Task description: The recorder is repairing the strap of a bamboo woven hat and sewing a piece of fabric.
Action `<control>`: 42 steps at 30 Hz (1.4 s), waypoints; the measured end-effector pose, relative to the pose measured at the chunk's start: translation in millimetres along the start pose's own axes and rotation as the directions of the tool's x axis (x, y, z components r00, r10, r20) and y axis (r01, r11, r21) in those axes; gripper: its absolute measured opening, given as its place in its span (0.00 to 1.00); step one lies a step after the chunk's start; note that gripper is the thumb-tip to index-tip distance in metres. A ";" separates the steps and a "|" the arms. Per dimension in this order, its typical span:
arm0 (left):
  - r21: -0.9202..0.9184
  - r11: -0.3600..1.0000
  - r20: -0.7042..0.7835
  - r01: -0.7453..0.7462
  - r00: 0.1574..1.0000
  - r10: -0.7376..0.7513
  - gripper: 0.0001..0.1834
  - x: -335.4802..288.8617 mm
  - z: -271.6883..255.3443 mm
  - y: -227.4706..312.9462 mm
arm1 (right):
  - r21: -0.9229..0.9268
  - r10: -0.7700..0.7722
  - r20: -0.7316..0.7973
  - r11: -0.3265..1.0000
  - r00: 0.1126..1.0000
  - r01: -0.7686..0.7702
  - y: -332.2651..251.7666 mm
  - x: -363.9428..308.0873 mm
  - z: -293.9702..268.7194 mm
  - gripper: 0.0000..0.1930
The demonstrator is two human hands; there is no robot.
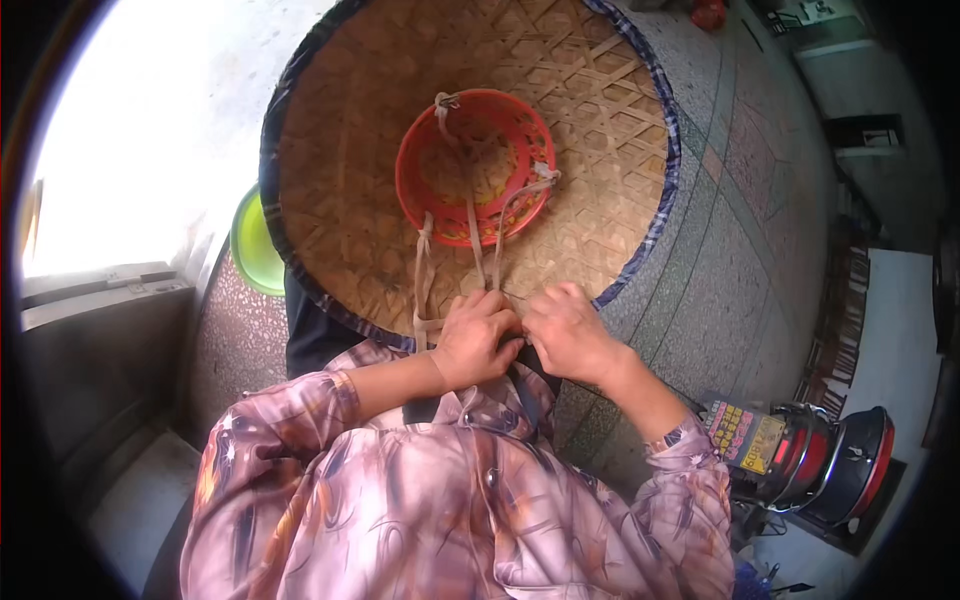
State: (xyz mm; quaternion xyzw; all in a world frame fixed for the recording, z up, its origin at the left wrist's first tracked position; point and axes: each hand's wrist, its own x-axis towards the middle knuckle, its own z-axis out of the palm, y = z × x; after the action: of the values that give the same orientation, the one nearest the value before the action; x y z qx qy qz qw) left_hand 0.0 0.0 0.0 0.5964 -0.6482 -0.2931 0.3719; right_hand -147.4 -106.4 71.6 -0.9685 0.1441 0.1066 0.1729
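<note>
— In front of the person's body, what is laid out?
— A large, shallow, round tray of woven tan bamboo [610, 230], its rim bound in dark plaid cloth. Near its middle: a red, round, openwork plastic basket [410, 190].
— Attachments on the basket?
— Beige cloth straps [420, 300], fixed to it at three places: far side, right side, near-left side. All run toward the person, over the tray's near part.
— Left hand [480, 338]?
— Closed, fingers curled, back of the hand upward, at the tray's near edge. It has hold of straps; their ends are hidden beneath the fingers.
— Right hand [570, 325]?
— Just beside the left, fingers folded into a near fist. Contents of the grip: cannot tell, knuckles cover them.
— Surroundings?
— Left of the tray, partly hidden by it, a bright green round plastic basin [258, 250]. To the right, a grey speckled stone floor [720, 290] with dark dividing lines. Sleeves: pinkish, patterned fabric.
</note>
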 end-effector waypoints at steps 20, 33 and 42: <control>-0.041 0.998 -0.006 -0.054 0.999 0.054 0.09 5.0 8.8 5.0 | 0.645 0.524 -0.346 0.735 0.779 -0.208 -24.4 -60.3 14.2 0.06; -0.022 0.999 0.002 -0.039 0.999 0.039 0.07 5.4 14.0 2.4 | 0.707 0.630 -0.065 0.577 0.774 -0.409 -32.9 -59.7 22.1 0.04; -0.042 0.999 -0.023 -0.035 0.999 0.034 0.08 5.0 12.8 5.9 | 0.522 0.579 -0.305 0.766 0.756 -0.376 -36.0 -54.0 31.0 0.04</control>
State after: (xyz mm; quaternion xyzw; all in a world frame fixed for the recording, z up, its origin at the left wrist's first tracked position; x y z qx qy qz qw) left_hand -14.0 -5.1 -1.5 0.5804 -0.6478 -0.2936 0.3965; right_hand -191.4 -49.7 68.0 -0.8309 0.4486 -0.1127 0.3094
